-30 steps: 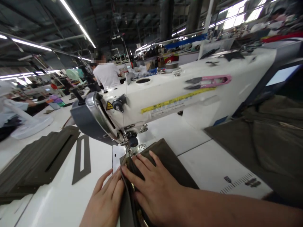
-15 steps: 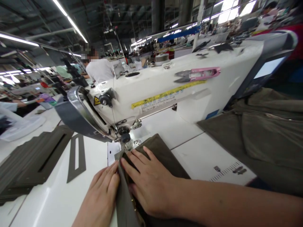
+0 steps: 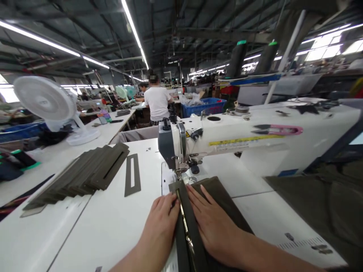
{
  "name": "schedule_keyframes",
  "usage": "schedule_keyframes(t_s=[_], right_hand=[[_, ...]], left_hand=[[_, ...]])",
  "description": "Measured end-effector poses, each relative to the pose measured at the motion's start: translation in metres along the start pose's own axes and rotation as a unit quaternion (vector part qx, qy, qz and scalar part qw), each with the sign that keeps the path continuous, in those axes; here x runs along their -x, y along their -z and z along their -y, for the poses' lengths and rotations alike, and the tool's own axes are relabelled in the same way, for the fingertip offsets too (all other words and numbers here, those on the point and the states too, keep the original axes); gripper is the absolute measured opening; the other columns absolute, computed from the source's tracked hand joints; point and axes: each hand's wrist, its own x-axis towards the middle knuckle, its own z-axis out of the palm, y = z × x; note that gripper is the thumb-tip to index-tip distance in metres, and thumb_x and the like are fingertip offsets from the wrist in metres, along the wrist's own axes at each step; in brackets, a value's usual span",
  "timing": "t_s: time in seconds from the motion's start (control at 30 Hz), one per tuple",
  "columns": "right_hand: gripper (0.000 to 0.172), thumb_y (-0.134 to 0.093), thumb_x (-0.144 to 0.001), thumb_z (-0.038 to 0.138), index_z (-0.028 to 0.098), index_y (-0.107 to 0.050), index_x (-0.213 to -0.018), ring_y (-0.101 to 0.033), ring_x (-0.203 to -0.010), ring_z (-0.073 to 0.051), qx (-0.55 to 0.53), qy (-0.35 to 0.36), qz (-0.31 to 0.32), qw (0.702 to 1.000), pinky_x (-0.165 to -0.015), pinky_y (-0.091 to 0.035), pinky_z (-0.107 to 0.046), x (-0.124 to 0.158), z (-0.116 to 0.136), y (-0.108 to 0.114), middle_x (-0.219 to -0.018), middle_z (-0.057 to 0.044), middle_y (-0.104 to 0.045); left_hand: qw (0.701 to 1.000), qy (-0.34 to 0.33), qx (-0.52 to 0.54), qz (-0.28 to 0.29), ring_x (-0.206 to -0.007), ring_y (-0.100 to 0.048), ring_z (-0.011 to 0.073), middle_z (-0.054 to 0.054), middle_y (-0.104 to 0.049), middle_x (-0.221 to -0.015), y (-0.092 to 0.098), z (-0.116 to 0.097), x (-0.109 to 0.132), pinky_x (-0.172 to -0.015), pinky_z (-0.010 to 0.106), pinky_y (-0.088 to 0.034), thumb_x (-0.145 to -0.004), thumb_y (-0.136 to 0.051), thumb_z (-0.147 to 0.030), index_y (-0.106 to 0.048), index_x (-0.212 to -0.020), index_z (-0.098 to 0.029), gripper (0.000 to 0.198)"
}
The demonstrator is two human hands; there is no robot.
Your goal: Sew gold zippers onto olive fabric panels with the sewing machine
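An olive-green fabric piece with a gold metal zipper [image 3: 184, 221] runs lengthwise below the sewing machine's needle area [image 3: 178, 173]. Along its left edge my left hand [image 3: 159, 226] is closed, fingers bunched and gripping the cloth near the zipper's far end. My right hand [image 3: 214, 226] lies flat on the right side of the zipper, fingers stretched toward the presser foot. More olive fabric [image 3: 221, 192] spreads under and beyond this hand. The zipper's slider [image 3: 189, 241] shows between the two hands.
Left of the machine lie a slotted olive piece [image 3: 129, 175] and a fanned stack of similar pieces [image 3: 82, 170]. Pink-handled thread snips [image 3: 280, 129] rest on the machine arm. Olive cloth [image 3: 317, 204] covers the right side. A white fan [image 3: 45, 100] and a person [image 3: 157, 100] are beyond.
My view has tilted up and levelled. The cloth's left side, raised in a fold before, now lies flatter and exposes the zipper. My right hand has shifted to the zipper's right side.
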Motion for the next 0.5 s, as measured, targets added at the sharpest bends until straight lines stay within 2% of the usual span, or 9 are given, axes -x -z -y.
schedule_keyframes(t_s=[0.2, 0.37, 0.5], right_hand=[[0.058, -0.038, -0.086, 0.018, 0.014, -0.017, -0.141, -0.018, -0.132, -0.025, 0.034, 0.001, -0.025, 0.999, -0.105, -0.022, -0.052, 0.003, 0.000, -0.004, -0.143, -0.012, -0.022], [0.056, -0.037, -0.085, 0.015, 0.012, -0.024, -0.139, -0.018, -0.132, -0.026, 0.058, -0.012, -0.009, 0.998, -0.105, -0.022, -0.052, 0.002, -0.011, -0.003, -0.142, -0.013, -0.025], [0.053, -0.036, -0.086, 0.016, 0.010, -0.027, -0.138, -0.016, -0.132, -0.025, 0.068, -0.018, 0.003, 0.997, -0.105, -0.021, -0.051, -0.006, -0.022, -0.002, -0.141, -0.014, -0.026]], left_hand=[[1.000, -0.008, 0.012, -0.009, -0.103, -0.054, 0.0277, 0.017, -0.056, -0.113, -0.008, 0.002, -0.001, -0.086, 0.046, -0.049, -0.080, -0.044, -0.004, -0.055, -0.108, -0.010, 0.031], [0.996, 0.017, 0.082, -0.026, -0.099, -0.054, 0.0235, 0.014, -0.056, -0.106, -0.007, -0.002, -0.019, -0.086, 0.041, -0.049, -0.082, -0.043, -0.002, -0.056, -0.104, -0.012, 0.027], [0.995, 0.019, 0.090, -0.035, -0.099, -0.054, 0.0235, 0.014, -0.056, -0.106, -0.014, 0.005, -0.032, -0.089, 0.043, -0.048, -0.082, -0.044, -0.003, -0.057, -0.102, -0.012, 0.026]])
